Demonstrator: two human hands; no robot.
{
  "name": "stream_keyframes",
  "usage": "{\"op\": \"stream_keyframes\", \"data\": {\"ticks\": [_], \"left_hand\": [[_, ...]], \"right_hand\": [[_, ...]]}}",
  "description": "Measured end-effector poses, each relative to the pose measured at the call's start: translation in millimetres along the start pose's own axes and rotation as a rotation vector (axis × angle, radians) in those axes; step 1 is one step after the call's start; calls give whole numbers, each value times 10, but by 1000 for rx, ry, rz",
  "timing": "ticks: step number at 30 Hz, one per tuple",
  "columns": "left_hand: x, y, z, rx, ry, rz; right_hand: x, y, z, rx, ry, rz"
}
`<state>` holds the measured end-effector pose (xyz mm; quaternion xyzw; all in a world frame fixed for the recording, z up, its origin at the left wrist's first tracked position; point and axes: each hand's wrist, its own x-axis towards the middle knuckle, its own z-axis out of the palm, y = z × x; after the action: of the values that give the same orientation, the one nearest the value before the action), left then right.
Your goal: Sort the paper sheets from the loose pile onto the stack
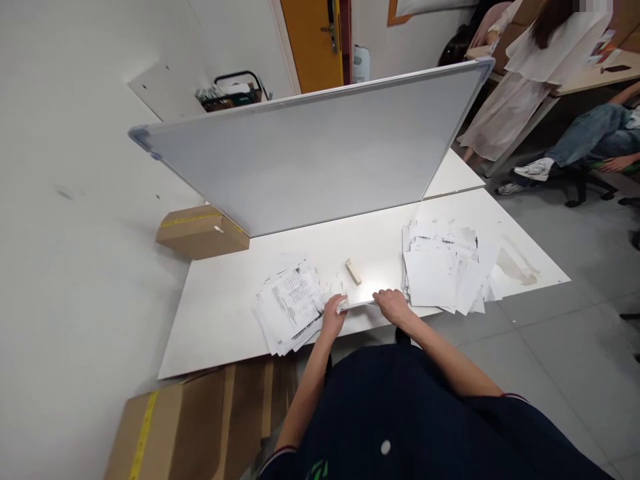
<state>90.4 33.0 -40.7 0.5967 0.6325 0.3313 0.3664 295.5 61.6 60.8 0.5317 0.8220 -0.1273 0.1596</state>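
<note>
Close to the table's front edge, my left hand (333,315) and my right hand (393,305) grip the two ends of some white paper (361,305). I see the paper nearly edge-on, so the number of sheets cannot be made out. Both hands have their fingers closed on it. Just beyond it lies a small beige block-shaped object (353,272), possibly a stapler. To the left of my left hand is a loose pile of printed sheets (293,303). A wider, messy pile of papers (440,267) spreads to the right of my right hand.
A large whiteboard (320,153) stands along the back of the white table (200,320). One cardboard box (203,233) sits at the table's back left; more cardboard boxes (200,420) are below, front left. Two people (550,80) are near another desk at right.
</note>
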Motion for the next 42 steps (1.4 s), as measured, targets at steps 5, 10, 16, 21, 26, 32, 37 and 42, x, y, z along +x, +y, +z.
{"op": "stream_keyframes", "data": {"ticks": [5,10,16,21,26,32,37,42], "left_hand": [[24,32,54,13,-67,-34],[60,192,-2,0,-27,-82],[38,215,29,-92,38,-205],[4,155,74,-78,28,-219],[7,153,75,-49,15,-218],[136,215,114,58,-42,-151],[345,318,237,401,-203,-5],[466,319,332,563,-352,31]], "right_hand": [[5,47,148,43,64,-28],[43,374,273,397,130,79],[114,894,761,1020,-34,349],[135,917,1085,1177,-85,410],[215,920,1175,1283,-89,435],[345,985,1174,1300,-68,462],[428,966,1119,1278,-45,462],[438,950,1078,1249,-33,460]]}}
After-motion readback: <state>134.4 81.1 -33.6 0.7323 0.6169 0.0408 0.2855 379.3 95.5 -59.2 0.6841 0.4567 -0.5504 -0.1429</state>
